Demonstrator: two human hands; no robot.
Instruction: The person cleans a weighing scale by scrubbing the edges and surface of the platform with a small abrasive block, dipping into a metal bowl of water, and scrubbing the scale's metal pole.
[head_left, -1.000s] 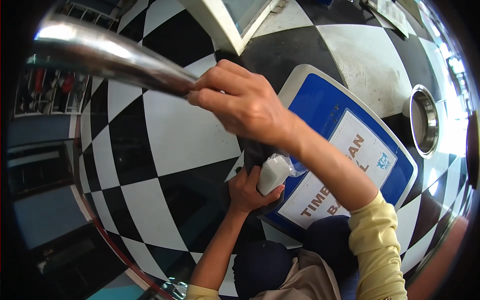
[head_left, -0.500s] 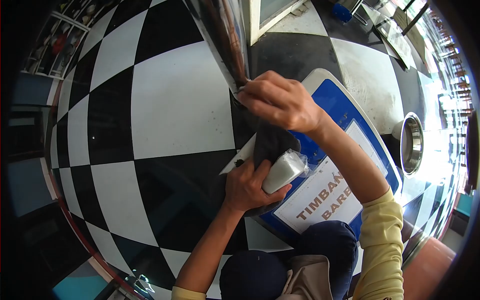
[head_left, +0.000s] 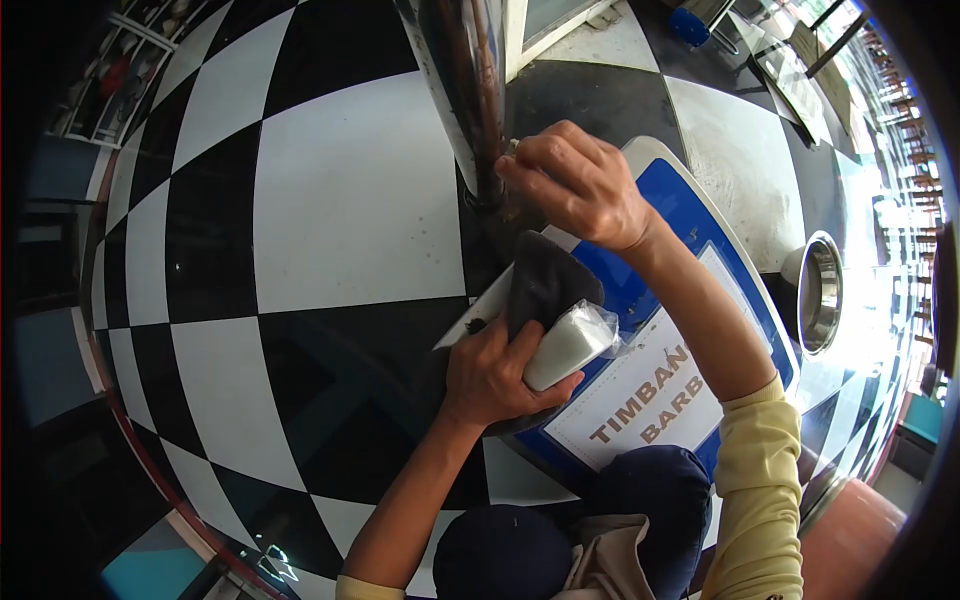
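My left hand [head_left: 490, 375] is closed around a smooth white block [head_left: 562, 352] with clear plastic at its far end. A dark grey cloth [head_left: 547, 282] is held in the same hand, bunched against the block. My right hand [head_left: 582, 188] is in a pinch just right of the foot of a shiny metal pole [head_left: 468, 90]. Something small and pale shows at its fingertips, too small to name. Both hands are above the edge of a blue platform [head_left: 660, 205] with a pale rim, which carries a printed paper sign [head_left: 640, 405].
Black and white checkered tiles [head_left: 360, 200] cover the floor. A steel bowl [head_left: 822, 290] stands right of the platform. A white frame [head_left: 540, 45] rises behind the pole. An orange-pink rounded object [head_left: 855, 535] is at lower right, and a rack [head_left: 120, 75] at upper left.
My right hand has drawn slightly right and up, away from the pole's foot, still pinched. My left hand keeps its hold on the block and cloth. The camera view has shifted slightly.
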